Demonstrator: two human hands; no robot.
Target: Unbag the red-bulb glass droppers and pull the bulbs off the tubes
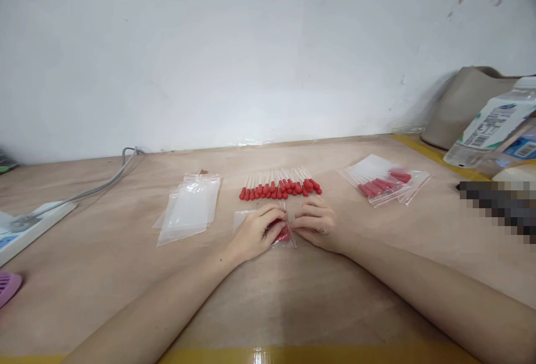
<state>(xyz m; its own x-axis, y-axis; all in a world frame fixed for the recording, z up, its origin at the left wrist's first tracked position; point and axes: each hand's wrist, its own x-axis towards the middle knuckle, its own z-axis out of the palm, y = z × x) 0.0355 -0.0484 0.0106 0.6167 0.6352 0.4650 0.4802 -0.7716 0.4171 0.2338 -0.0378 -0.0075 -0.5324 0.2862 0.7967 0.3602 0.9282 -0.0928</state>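
A clear zip bag (pixel 240 218) with red-tipped sticks inside lies flat on the table, its opening end toward the right. My left hand (pixel 259 231) is closed over the bag, with fingers and thumb pinching near its right end. From the other side, my right hand (pixel 315 223) grips the bag's right edge between bent fingers and thumb. Just beyond both hands lies a row of red-tipped sticks (pixel 274 187), tips toward me. To the left is a stack of flat clear bags (pixel 190 207). Filled bags (pixel 379 185) with red-tipped sticks overlap at the right.
A power strip (pixel 37 230) with a grey cable (pixel 100 188) sits at the far left, near a purple plastic object (pixel 8 288). At the right stand a beige bin (pixel 464 104) and a tilted plastic bottle (pixel 488 129). A white wall (pixel 218 57) bounds the table's back.
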